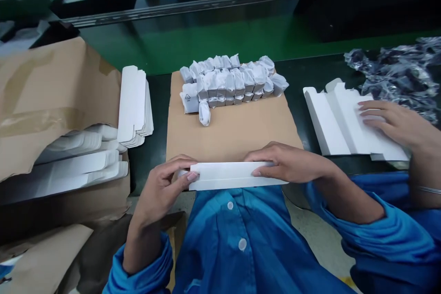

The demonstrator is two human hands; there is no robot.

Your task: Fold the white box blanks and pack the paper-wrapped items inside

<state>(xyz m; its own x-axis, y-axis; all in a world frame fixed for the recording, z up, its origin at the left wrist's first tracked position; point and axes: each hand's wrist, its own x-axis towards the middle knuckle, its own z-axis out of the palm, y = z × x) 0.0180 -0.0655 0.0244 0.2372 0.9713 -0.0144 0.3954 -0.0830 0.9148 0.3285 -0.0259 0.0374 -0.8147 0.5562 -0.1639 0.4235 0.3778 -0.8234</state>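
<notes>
A long, narrow white carton [225, 177] lies level between my two hands, just in front of my body at the near edge of the cardboard sheet [234, 133]. My left hand [168, 186] pinches its left end, thumb in front and fingers behind. Toward the right end, my right hand [280, 163] grips it with the thumb on the near face and the fingers on the top edge. Beyond, on the sheet, several small items wrapped in white [227, 82] stand in tight rows, and a single wrapped one [204, 114] lies nearer to me.
Flat white cartons [132, 105] are stacked at left beside an opened brown box [41, 87] holding more. At right, a co-worker's hand [392, 119] rests on several white cartons [330, 119]. Crumpled clear plastic [396, 78] lies behind them. A dark rail [186, 7] crosses the back.
</notes>
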